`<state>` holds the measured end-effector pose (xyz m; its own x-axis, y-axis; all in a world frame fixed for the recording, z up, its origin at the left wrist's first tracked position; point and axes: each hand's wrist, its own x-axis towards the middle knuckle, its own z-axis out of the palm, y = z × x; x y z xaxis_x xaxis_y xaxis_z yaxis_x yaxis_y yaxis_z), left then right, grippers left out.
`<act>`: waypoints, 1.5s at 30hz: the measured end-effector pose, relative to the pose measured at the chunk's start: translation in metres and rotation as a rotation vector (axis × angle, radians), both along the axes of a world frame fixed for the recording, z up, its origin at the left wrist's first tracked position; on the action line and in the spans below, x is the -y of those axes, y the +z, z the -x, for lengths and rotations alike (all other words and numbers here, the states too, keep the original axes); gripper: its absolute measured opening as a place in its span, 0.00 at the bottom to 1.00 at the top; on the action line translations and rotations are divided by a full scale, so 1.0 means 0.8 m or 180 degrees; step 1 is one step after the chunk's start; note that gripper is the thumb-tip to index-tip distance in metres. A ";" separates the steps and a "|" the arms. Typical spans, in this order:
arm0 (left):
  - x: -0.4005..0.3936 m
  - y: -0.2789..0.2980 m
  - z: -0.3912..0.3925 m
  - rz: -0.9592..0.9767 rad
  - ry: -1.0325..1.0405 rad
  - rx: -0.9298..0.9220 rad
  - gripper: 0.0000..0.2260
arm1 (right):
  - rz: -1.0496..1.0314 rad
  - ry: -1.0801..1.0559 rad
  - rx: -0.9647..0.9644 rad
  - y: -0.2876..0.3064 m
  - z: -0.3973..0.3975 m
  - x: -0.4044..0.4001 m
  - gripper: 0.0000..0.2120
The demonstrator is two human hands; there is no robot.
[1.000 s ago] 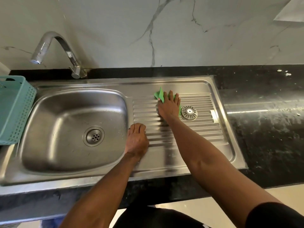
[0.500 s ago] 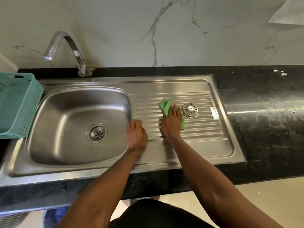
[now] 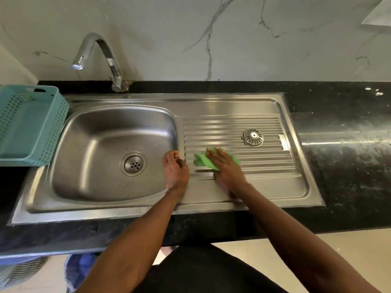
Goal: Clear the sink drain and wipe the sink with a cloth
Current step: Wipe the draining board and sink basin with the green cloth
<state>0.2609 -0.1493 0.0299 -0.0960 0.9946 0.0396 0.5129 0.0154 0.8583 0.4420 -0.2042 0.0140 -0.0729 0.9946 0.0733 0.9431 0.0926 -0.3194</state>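
Teal basket [image 3: 31,125], black countertop [image 3: 342,166]

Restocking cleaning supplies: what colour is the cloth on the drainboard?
Green, plain; the cloth shows under the right hand in the head view.

Black countertop [image 3: 338,166] w/ steel sink [image 3: 211,106] set in; teal basket [image 3: 31,123] at left end.
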 end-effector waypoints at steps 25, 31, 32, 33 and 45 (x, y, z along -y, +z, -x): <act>-0.003 -0.005 -0.005 -0.0484 -0.0484 -0.0786 0.11 | 0.0124 -0.1910 -0.0561 0.021 0.029 -0.094 0.22; -0.005 -0.005 -0.008 -0.0326 -0.0856 -0.1459 0.14 | 0.0367 0.0047 -0.0729 0.020 0.060 -0.084 0.26; -0.004 -0.004 -0.009 -0.0330 -0.0923 -0.1520 0.15 | 0.0362 0.0079 -0.0588 0.023 0.044 -0.085 0.28; -0.004 -0.003 -0.009 -0.0336 -0.0983 -0.1551 0.15 | 0.0331 -0.0067 -0.0498 0.026 0.028 -0.086 0.28; -0.008 0.001 -0.010 -0.0287 -0.0959 -0.1443 0.15 | 0.0593 -0.0894 0.0264 0.028 0.030 -0.157 0.23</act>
